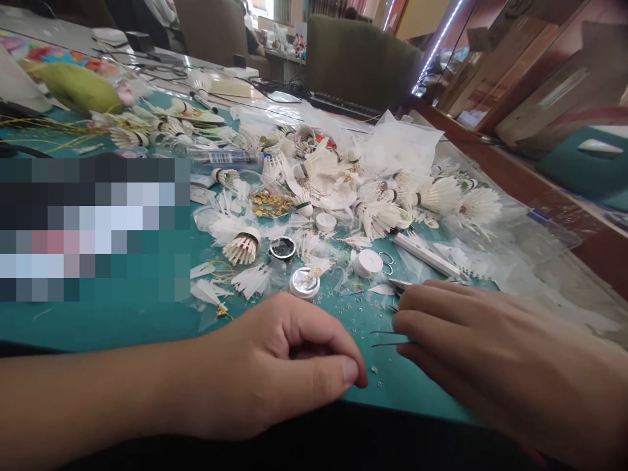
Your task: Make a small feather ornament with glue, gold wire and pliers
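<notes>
My left hand [294, 369] rests at the front of the green mat [161, 320]. Its fingers are curled and the thumb presses against the index finger; anything inside is hidden. At the right, my right hand [456, 347] is closed around tweezers [387, 338], whose two thin tips stick out apart toward the left hand. Dark pliers-like jaws [398, 286] show just beyond its fingers. Tiny clear beads [360, 307] lie scattered between and beyond the hands. Past them stand an open round tin [305, 283], a white tape roll [369, 263] and small scissors [387, 263].
Several shuttlecocks [243, 245] and loose white feathers [252, 280] cover the middle and back. Gold-coloured pieces [272, 204] lie among them. A long white bar [429, 256] lies at the right. Farther back are a green mango-like fruit [81, 88] and a chair [360, 62]. A pixelated patch hides the left.
</notes>
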A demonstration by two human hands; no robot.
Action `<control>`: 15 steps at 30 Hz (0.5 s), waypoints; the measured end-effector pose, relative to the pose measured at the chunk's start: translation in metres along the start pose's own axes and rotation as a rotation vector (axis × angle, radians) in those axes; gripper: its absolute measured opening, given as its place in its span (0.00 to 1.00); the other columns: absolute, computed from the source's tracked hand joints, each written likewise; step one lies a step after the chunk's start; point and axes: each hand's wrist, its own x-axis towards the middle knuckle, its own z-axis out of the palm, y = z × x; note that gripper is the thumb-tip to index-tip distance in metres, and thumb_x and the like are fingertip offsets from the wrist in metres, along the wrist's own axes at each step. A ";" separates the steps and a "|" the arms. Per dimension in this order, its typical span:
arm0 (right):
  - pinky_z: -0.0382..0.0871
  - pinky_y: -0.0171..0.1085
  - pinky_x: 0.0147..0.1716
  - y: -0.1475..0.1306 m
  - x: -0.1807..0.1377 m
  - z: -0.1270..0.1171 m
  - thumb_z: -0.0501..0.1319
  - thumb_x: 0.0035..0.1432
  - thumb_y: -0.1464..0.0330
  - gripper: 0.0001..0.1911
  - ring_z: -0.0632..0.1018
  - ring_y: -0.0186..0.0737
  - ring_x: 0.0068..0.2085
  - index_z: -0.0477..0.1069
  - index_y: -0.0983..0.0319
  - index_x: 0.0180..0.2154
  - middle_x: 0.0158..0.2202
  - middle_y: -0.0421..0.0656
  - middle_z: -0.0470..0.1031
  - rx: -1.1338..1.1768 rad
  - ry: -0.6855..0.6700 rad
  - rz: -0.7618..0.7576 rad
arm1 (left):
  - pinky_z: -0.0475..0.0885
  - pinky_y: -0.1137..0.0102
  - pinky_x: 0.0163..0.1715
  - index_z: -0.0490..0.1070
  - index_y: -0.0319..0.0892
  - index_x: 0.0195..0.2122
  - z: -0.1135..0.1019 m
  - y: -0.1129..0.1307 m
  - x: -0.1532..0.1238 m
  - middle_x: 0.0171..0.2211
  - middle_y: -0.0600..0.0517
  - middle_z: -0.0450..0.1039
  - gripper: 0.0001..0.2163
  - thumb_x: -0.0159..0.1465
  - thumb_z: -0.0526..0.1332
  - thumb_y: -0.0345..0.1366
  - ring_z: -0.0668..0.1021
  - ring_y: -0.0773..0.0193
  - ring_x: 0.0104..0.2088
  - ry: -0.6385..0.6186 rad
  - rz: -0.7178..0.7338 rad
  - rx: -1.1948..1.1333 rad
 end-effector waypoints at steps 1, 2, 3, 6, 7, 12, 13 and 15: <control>0.62 0.41 0.30 0.000 0.002 0.002 0.60 0.73 0.74 0.08 0.74 0.39 0.31 0.70 0.56 0.38 0.35 0.38 0.74 0.010 -0.039 -0.015 | 0.63 0.71 0.24 0.86 0.42 0.38 0.000 0.000 0.000 0.24 0.54 0.70 0.10 0.67 0.66 0.40 0.70 0.63 0.26 -0.014 -0.006 0.017; 0.61 0.42 0.30 -0.001 0.004 0.004 0.61 0.71 0.75 0.09 0.74 0.40 0.31 0.70 0.56 0.38 0.34 0.38 0.73 0.016 -0.066 -0.027 | 0.63 0.71 0.24 0.86 0.41 0.37 0.000 0.001 0.000 0.24 0.54 0.70 0.10 0.66 0.67 0.40 0.70 0.63 0.26 -0.026 -0.015 0.029; 0.61 0.42 0.30 -0.001 0.006 0.005 0.63 0.70 0.75 0.09 0.74 0.41 0.31 0.69 0.56 0.37 0.33 0.38 0.73 0.015 -0.078 -0.037 | 0.63 0.71 0.23 0.86 0.41 0.36 0.000 0.001 0.000 0.24 0.54 0.70 0.10 0.65 0.67 0.41 0.70 0.64 0.25 -0.037 -0.020 0.033; 0.60 0.43 0.27 -0.003 0.013 0.010 0.69 0.62 0.77 0.13 0.75 0.41 0.27 0.68 0.56 0.33 0.29 0.36 0.73 -0.006 -0.081 -0.034 | 0.62 0.72 0.22 0.86 0.40 0.35 0.001 0.004 0.001 0.23 0.55 0.69 0.10 0.63 0.67 0.40 0.68 0.66 0.24 -0.038 -0.025 0.042; 0.60 0.43 0.26 -0.003 0.015 0.011 0.70 0.60 0.78 0.14 0.76 0.41 0.26 0.69 0.56 0.33 0.28 0.35 0.73 -0.008 -0.093 -0.035 | 0.61 0.72 0.22 0.86 0.40 0.34 0.002 0.004 0.001 0.22 0.56 0.68 0.10 0.63 0.67 0.40 0.68 0.67 0.23 -0.034 -0.021 0.046; 0.60 0.42 0.22 -0.002 0.016 0.007 0.78 0.57 0.74 0.17 0.79 0.39 0.24 0.72 0.56 0.35 0.29 0.33 0.77 -0.023 -0.128 -0.017 | 0.59 0.73 0.20 0.86 0.39 0.35 0.002 0.002 0.000 0.21 0.56 0.68 0.12 0.64 0.66 0.41 0.67 0.68 0.22 -0.053 0.025 0.088; 0.60 0.42 0.21 -0.001 0.013 0.005 0.79 0.58 0.71 0.17 0.78 0.39 0.23 0.71 0.56 0.35 0.28 0.33 0.77 -0.032 -0.114 -0.011 | 0.59 0.73 0.20 0.87 0.38 0.36 0.001 0.002 -0.001 0.22 0.55 0.68 0.13 0.65 0.66 0.42 0.67 0.68 0.22 -0.067 0.032 0.096; 0.60 0.42 0.20 0.003 0.006 0.001 0.77 0.63 0.64 0.15 0.78 0.39 0.22 0.70 0.56 0.35 0.28 0.35 0.76 -0.079 -0.066 0.000 | 0.60 0.72 0.20 0.88 0.37 0.37 0.001 0.001 -0.003 0.22 0.55 0.67 0.15 0.65 0.67 0.44 0.68 0.67 0.22 -0.095 0.029 0.111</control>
